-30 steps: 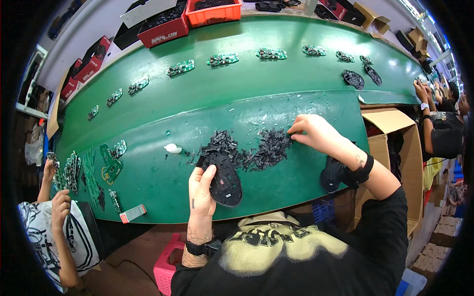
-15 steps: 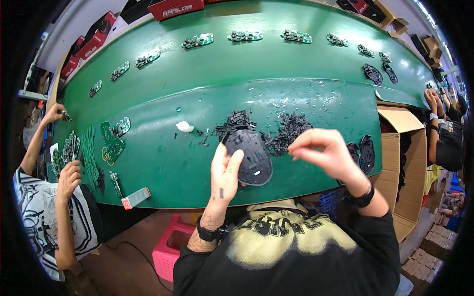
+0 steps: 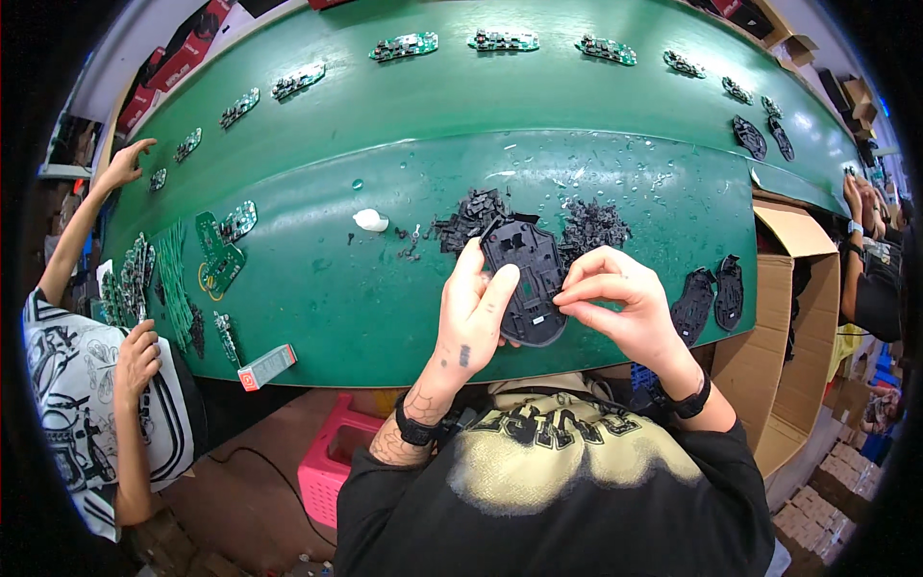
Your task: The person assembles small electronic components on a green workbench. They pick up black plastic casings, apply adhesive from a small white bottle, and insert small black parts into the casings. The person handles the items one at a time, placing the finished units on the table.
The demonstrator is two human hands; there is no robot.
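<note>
In my left hand [image 3: 474,315] is a black plastic mouse shell [image 3: 531,274], tilted with its ribbed inside facing up. My left thumb lies over its left edge and the fingers go underneath. The fingertips of my right hand [image 3: 630,303] are pinched together at the shell's right edge, near a small pale rectangle in it. Anything between those fingertips is too small to make out. Just beyond the shell are two heaps of small black plastic parts, a left heap [image 3: 471,219] and a right heap [image 3: 594,226].
Two more black shells [image 3: 694,306] lie right, beside an open cardboard box [image 3: 764,356]. Green circuit boards [image 3: 505,39] line the far strip. Left are a white lump [image 3: 370,220], green wires [image 3: 171,279], a small carton [image 3: 267,367] and a co-worker's hand [image 3: 139,361]. A pink stool [image 3: 336,462] stands below.
My right hand has come in from beside the right heap to the shell's edge. The shell has shifted right in my left hand. The co-worker's far hand has reached farther out, now open.
</note>
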